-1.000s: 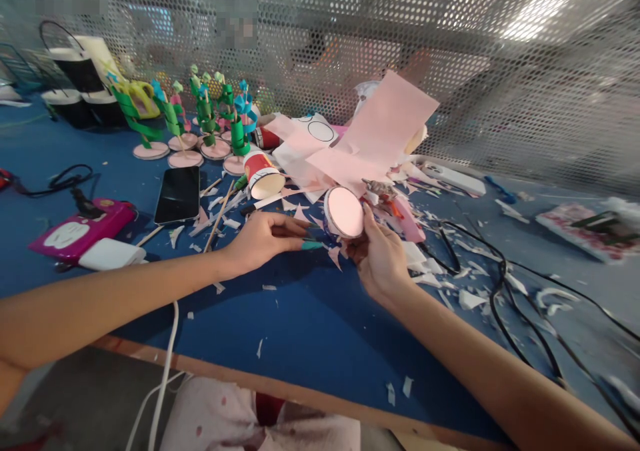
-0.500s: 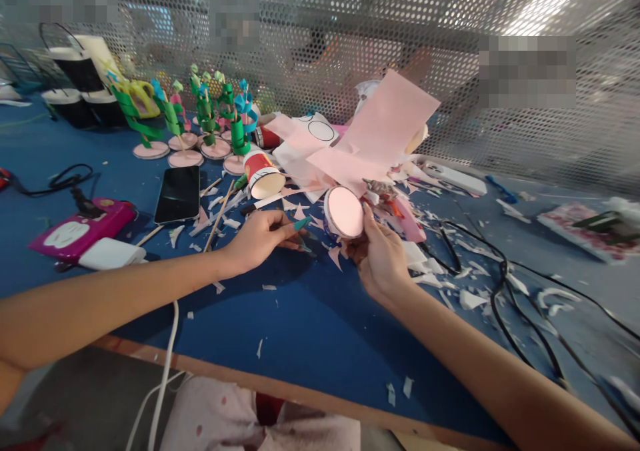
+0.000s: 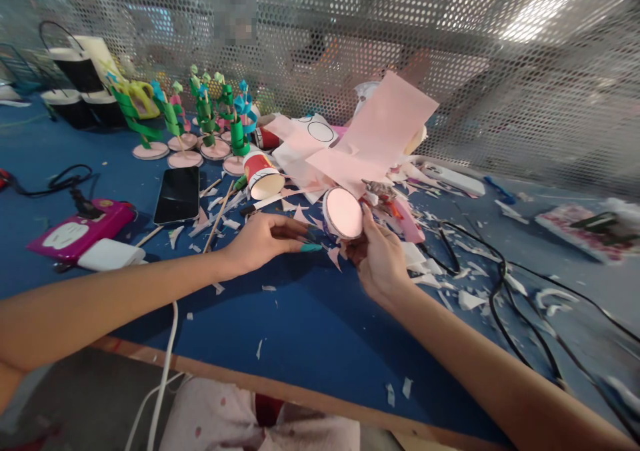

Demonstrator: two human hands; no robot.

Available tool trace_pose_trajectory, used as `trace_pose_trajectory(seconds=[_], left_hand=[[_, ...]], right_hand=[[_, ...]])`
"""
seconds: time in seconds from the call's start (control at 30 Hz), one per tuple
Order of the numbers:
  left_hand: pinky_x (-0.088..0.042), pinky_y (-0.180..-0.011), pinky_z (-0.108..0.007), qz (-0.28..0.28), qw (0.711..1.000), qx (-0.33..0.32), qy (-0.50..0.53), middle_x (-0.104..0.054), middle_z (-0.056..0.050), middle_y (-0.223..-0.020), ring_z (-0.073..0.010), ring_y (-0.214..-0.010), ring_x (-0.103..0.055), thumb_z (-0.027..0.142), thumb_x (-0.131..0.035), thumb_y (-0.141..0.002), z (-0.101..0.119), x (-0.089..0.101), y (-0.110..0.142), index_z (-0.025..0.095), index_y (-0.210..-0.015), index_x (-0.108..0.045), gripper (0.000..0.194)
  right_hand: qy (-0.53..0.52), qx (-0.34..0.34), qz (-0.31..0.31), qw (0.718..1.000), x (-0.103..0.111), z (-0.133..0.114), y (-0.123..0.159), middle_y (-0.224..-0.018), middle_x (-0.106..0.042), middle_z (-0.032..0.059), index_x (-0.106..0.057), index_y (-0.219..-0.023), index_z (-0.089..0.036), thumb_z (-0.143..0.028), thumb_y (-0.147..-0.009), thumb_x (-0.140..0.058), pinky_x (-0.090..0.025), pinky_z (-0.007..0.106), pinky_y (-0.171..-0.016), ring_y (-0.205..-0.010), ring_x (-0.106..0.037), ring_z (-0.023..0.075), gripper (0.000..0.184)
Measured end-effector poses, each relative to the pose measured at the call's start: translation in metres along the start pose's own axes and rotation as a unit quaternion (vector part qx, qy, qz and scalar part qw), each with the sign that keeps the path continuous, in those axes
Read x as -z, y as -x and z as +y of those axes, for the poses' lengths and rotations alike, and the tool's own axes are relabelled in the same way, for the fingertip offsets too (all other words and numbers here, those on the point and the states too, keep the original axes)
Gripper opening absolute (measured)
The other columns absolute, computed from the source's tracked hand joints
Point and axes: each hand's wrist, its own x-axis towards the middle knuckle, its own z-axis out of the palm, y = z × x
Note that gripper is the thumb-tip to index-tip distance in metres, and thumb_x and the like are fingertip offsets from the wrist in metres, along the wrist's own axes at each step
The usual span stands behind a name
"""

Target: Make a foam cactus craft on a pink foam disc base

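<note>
In my right hand [image 3: 383, 257] I hold a paper cup [image 3: 343, 213] by its side, fingers wrapped round it. A round pink paper face on the cup is turned up toward me, and its patterned side shows only at the edge. My left hand [image 3: 267, 241] hovers left of the cup, apart from it, with long teal nails. Its fingers are stretched toward the cup with a gap between them, and I see nothing in them. Behind the hands lie a red paper cup [image 3: 263, 174] on its side and pink paper sheets [image 3: 387, 131].
Several green paper-spiral stems [image 3: 205, 117] on pink round bases stand at the back left. A phone [image 3: 177, 194] and a magenta power strip [image 3: 83, 231] lie left. Paper scraps litter the table [image 3: 300, 331]. Black cables [image 3: 503, 277] run right; a perforated metal screen [image 3: 380, 31] rises behind.
My left hand's fingers have straightened and spread, reaching slightly right toward the held cup. The cup and my right hand have hardly moved.
</note>
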Motion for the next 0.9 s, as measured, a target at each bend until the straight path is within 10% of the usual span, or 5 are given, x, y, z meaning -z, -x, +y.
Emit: trace_pose_trajectory(seconds=[0.57, 0.9], left_hand=[[-0.047, -0.065, -0.028, 0.058, 0.984, -0.029, -0.164, -0.071, -0.006, -0.077, -0.0173, -0.072, -0.063, 0.038, -0.063, -0.073, 0.0062, 0.0024, 0.0022, 0.017, -0.052, -0.055, 0.031], [-0.054, -0.063, -0.027, 0.059, 0.998, 0.001, 0.022, -0.066, -0.004, -0.076, -0.0142, -0.068, -0.064, 0.049, -0.061, -0.074, 0.0021, -0.0003, 0.0015, 0.017, -0.065, -0.052, 0.035]], right_hand=[[0.018, -0.001, -0.007, 1.0, -0.003, -0.0019, 0.001, -0.047, -0.053, -0.0041, -0.054, -0.065, -0.015, -0.055, -0.061, -0.073, -0.035, 0.019, -0.036, -0.038, -0.046, 0.0064, 0.044], [0.024, -0.001, -0.004, 1.0, -0.0011, -0.0013, 0.0003, -0.045, -0.051, -0.0046, -0.054, -0.064, -0.016, -0.057, -0.055, -0.075, -0.033, 0.019, -0.035, -0.038, -0.045, 0.0066, 0.047]])
